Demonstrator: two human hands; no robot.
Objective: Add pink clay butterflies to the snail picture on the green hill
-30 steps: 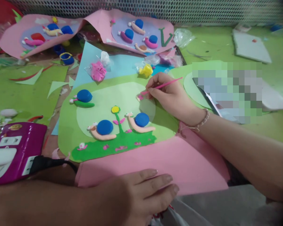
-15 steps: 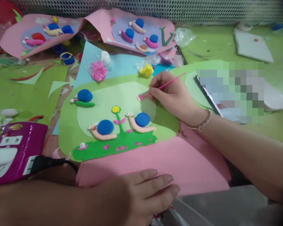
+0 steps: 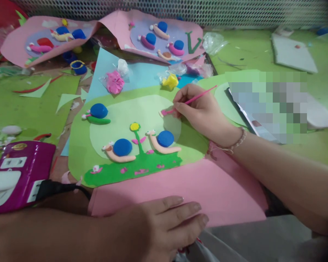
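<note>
My right hand (image 3: pixel 202 112) pinches a thin pink stick tool (image 3: pixel 199 95), whose tip presses on a small pink clay piece (image 3: pixel 164 112) on the pale oval of a green paper picture (image 3: pixel 82 145). The picture carries clay snails with blue shells (image 3: pixel 122 147) (image 3: pixel 165 139) (image 3: pixel 98 110), a yellow flower (image 3: pixel 134 126) and a green grass strip. My left hand (image 3: pixel 164 225) lies near the bottom edge, fingers stretched flat on a pink sheet (image 3: pixel 207 189) under the picture, holding nothing.
A purple power strip (image 3: pixel 19 171) with a black plug (image 3: pixel 51 187) sits at the left. Bagged pink clay (image 3: pixel 114 82) and yellow clay (image 3: pixel 169 80) lie behind the picture. Two more pink snail pictures (image 3: pixel 16 43) (image 3: pixel 164 36) lean at the back, below a metal mesh. A white board (image 3: pixel 292 54) lies far right.
My right hand and the stick have shifted slightly to the right while staying on the small pink piece. My left hand has not moved.
</note>
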